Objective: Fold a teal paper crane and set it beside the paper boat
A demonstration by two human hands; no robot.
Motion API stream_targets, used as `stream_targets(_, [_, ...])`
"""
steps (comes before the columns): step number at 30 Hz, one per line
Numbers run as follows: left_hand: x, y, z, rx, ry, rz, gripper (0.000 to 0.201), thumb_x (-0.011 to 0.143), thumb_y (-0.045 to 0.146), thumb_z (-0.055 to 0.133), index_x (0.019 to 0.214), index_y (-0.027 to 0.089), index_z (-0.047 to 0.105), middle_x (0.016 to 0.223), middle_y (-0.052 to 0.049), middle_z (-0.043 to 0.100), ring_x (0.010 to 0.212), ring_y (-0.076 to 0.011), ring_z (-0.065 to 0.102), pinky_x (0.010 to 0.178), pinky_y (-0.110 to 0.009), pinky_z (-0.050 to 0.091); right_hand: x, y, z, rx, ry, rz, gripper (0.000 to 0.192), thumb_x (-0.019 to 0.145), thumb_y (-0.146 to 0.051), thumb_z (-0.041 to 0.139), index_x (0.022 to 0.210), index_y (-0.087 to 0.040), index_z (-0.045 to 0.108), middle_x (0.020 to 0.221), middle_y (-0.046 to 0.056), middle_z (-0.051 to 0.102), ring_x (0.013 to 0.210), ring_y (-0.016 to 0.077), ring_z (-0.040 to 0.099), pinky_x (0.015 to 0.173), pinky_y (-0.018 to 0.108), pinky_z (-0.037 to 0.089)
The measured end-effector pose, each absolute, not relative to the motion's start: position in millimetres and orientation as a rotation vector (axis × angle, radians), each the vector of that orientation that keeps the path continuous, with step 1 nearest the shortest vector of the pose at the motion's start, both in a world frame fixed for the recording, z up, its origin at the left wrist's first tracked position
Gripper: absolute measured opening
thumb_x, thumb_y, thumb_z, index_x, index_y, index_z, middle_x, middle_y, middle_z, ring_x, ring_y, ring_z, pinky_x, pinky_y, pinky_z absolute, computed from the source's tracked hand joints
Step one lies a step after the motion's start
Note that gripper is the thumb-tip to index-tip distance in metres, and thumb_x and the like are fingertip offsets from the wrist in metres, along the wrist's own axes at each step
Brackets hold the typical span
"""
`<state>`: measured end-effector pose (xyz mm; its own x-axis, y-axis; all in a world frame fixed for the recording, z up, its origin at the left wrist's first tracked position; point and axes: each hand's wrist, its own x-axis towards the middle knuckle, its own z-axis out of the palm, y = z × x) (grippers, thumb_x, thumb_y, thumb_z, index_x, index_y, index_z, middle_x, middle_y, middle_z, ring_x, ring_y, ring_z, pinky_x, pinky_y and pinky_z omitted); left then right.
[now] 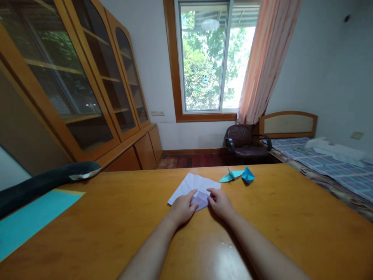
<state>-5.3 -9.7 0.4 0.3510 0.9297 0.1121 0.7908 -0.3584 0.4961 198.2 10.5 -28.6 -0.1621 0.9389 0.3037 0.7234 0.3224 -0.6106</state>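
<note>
- Nearest us, two bare forearms (148, 249) extend over the wooden table (87, 241), one behind each hand.
- Left hand (183, 210): we see it resting on the near left part of the pale lavender paper (190, 182), fingers bent, with a modest gap between thumb and forefinger; whether it pinches the sheet we cannot tell.
- Right hand (222, 204): we find its thumb and forefinger set narrowly apart at the paper's right side; a firm grip cannot be made out.
- Lavender paper: we locate it flat on the table, between the two hands and reaching beyond them; a darker folded part (200, 198) lies between the fingertips, and creases mark the far portion.
- Beyond the right hand and slightly to its right, we note a light blue folded paper piece (232, 176), with a deeper blue one (248, 176) just beside it.
- Well to the left of the left hand, we observe a turquoise sheet (35, 219) near a dark curved object (49, 177).
</note>
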Motion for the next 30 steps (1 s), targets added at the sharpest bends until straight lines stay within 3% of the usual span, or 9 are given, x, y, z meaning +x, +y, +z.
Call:
stream_targets(3, [-3,-10,-1,2.257,1.563,0.518,0.063,0.084,0.029,0.051,0.143,0.017,0.032,0.085,-0.003,0.067,0.077,-0.0176,0.060,0.067,-0.026,0.039,198,10,-27,-1.455,-1.962,0.376,0.034,0.080,-0.018,0.054,0.111,-0.016,0.068,0.096,0.009,0.071,0.092,0.0220,0.063,0.088,0.033,0.046])
stream_targets(6, [-3,-9,-2,2.294,1.558,0.513,0.064,0.085,0.026,0.049,0.146,0.018,0.027,0.091,-0.004,0.067,0.082,-0.0185,0.060,0.073,-0.027,0.042,197,9,-26,-1.458,-1.991,0.344,0.032,0.080,-0.017,0.054,0.109,-0.017,0.069,0.099,0.010,0.071,0.094,0.0225,0.062,0.089,0.033,0.045])
stream_targets(14, [-6,-9,-3,2.363,1.448,0.554,0.051,0.083,0.021,0.051,0.134,0.019,0.047,0.125,-0.010,0.058,0.112,-0.0209,0.054,0.100,-0.031,0.039,197,6,-24,-1.476,-2.143,0.267,0.022,0.084,-0.020,0.053,0.097,-0.020,0.071,0.093,0.007,0.067,0.092,0.0203,0.058,0.085,0.029,0.042])
stream_targets(20, [-7,-10,3,2.416,1.451,0.461,0.030,0.086,0.023,0.050,0.112,0.022,0.064,0.108,-0.007,0.063,0.099,-0.0196,0.058,0.088,-0.029,0.044,196,4,-20,-1.497,-2.208,0.219,0.018,0.084,-0.019,0.052,0.086,-0.021,0.070,0.088,0.005,0.064,0.087,0.0186,0.055,0.079,0.026,0.039])
stream_targets(23, [-7,-8,4,2.481,1.397,0.473,0.024,0.086,0.022,0.050,0.100,0.023,0.070,0.105,-0.006,0.065,0.098,-0.0203,0.057,0.090,-0.031,0.043,195,2,-18,-1.506,-2.218,0.189,0.019,0.085,-0.018,0.051,0.083,-0.021,0.070,0.086,0.005,0.063,0.085,0.0182,0.054,0.077,0.026,0.039])
stream_targets(26, [-8,-6,1,2.537,1.336,0.488,0.026,0.087,0.020,0.049,0.100,0.024,0.072,0.113,-0.005,0.066,0.107,-0.0227,0.054,0.098,-0.037,0.040,194,1,-16,-1.508,-2.226,0.172,0.020,0.085,-0.018,0.050,0.083,-0.021,0.070,0.085,0.005,0.064,0.084,0.0180,0.055,0.076,0.026,0.039])
stream_targets(30, [-9,-3,-6,2.539,1.348,0.430,0.033,0.089,0.021,0.047,0.114,0.027,0.067,0.134,-0.004,0.056,0.124,-0.0255,0.046,0.108,-0.044,0.033,194,-1,-12,-1.468,-2.223,0.175,0.021,0.086,-0.018,0.050,0.091,-0.021,0.070,0.089,0.006,0.064,0.087,0.0189,0.056,0.080,0.028,0.041])
